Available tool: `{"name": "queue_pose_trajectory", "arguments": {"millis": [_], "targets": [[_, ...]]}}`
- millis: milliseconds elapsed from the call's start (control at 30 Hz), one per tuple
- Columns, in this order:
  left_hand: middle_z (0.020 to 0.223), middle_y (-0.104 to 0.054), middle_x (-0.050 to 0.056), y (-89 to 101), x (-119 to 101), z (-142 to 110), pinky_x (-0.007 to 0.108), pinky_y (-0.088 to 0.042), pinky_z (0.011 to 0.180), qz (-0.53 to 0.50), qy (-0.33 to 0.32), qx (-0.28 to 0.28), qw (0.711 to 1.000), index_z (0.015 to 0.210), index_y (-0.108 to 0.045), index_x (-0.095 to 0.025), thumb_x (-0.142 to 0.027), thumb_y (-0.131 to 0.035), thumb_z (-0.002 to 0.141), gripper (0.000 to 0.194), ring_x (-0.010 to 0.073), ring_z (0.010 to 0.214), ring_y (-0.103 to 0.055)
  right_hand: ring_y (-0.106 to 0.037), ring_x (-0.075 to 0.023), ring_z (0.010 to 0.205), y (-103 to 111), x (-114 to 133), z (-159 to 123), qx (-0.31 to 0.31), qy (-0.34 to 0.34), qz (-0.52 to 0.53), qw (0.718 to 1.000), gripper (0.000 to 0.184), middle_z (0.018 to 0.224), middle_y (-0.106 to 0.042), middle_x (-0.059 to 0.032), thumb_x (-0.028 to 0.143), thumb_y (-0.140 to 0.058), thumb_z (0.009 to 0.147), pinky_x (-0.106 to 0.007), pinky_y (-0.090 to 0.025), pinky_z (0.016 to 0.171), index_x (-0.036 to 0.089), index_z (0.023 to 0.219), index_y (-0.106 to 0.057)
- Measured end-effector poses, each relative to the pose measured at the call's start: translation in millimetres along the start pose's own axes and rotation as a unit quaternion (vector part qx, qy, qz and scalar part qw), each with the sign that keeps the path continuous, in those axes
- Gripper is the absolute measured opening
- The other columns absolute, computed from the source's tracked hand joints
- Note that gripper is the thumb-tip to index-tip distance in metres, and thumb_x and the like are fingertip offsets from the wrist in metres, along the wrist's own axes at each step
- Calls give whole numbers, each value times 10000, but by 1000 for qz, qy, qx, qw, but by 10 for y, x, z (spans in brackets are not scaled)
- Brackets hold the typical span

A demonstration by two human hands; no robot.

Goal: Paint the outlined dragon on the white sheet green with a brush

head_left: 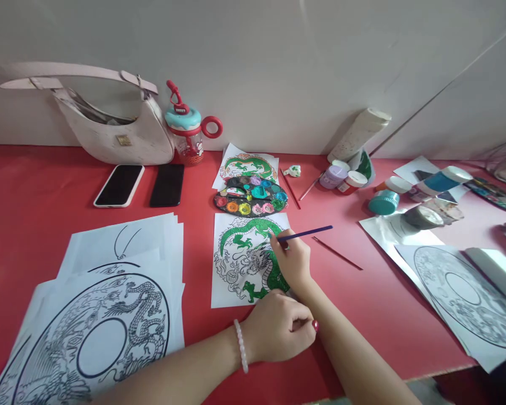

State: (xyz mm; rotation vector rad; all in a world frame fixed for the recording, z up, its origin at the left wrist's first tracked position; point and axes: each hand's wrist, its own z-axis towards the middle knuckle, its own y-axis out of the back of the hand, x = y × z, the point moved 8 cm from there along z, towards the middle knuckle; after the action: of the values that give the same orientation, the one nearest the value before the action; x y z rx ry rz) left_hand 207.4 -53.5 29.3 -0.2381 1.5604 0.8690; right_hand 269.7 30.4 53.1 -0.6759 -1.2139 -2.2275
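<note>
My right hand (296, 262) is closed around a paintbrush (312, 231) with a dark blue-purple handle. Its fingertips are over a sheet with a dragon drawing (231, 264), whose body is partly painted green; the brush tip is hard to make out. My left hand (281, 329), with a pale bead bracelet at the wrist, is curled into a loose fist across the sheet's lower edge, close to my right forearm. Nothing shows in its fingers. Just beyond the sheet lies a paint palette (249, 209) with many colours, partly covering another painted dragon sheet (270, 164).
Printed sheets (122, 292) lie left, below two phones (120, 185) (167, 185). A white handbag (122, 135) and a tumbler (189, 143) stand by the wall. Thin brushes (337, 253) (290, 188), paint jars (383, 202) and more printed sheets (464, 292) are on the right.
</note>
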Motion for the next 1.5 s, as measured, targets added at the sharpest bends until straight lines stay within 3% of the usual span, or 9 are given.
{"name": "queue_pose_trajectory", "arguments": {"millis": [233, 433, 733, 1067, 1500], "targets": [[473, -354, -65, -6, 13, -2, 255, -361, 678, 8, 4, 6, 1000, 517, -338, -174, -161, -470, 797, 310, 73, 483, -342, -372, -73, 447, -19, -6, -12, 12, -1, 5, 1000, 338, 509, -454, 36, 440, -492, 858, -196, -334, 451, 194, 631, -443], [467, -316, -75, 6, -10, -2, 246, -340, 672, 5, 0, 2, 1000, 526, -323, -168, -158, -472, 800, 312, 66, 474, -307, -310, -68, 432, 1, -16, 6, 1, -6, 6, 1000, 341, 486, -387, 53, 431, -485, 859, -199, -305, 439, 197, 621, -417], [455, -288, -73, 29, -37, 5, 240, -317, 648, 1, -8, -4, 1000, 525, -310, -169, -151, -460, 797, 312, 70, 468, -281, -368, -68, 424, 59, -24, 12, -7, -14, 13, 1000, 254, 527, -461, 46, 387, -479, 859, -199, -304, 437, 198, 696, -435], [459, -271, -76, 19, -16, -1, 244, -301, 635, -16, -13, -14, 1000, 525, -299, -163, -149, -474, 779, 308, 63, 459, -268, -410, -90, 476, 28, -43, 38, 31, -10, 18, 999, 125, 598, -481, 31, 308, -409, 863, -216, -332, 477, 204, 798, -425], [464, -299, -75, 26, -21, -7, 244, -294, 649, -21, -17, -19, 999, 529, -316, -163, -164, -478, 791, 308, 65, 471, -286, -444, -102, 491, -73, -38, 41, 90, 1, 14, 996, 99, 616, -504, 18, 295, -423, 844, -222, -348, 486, 212, 790, -415]]}}
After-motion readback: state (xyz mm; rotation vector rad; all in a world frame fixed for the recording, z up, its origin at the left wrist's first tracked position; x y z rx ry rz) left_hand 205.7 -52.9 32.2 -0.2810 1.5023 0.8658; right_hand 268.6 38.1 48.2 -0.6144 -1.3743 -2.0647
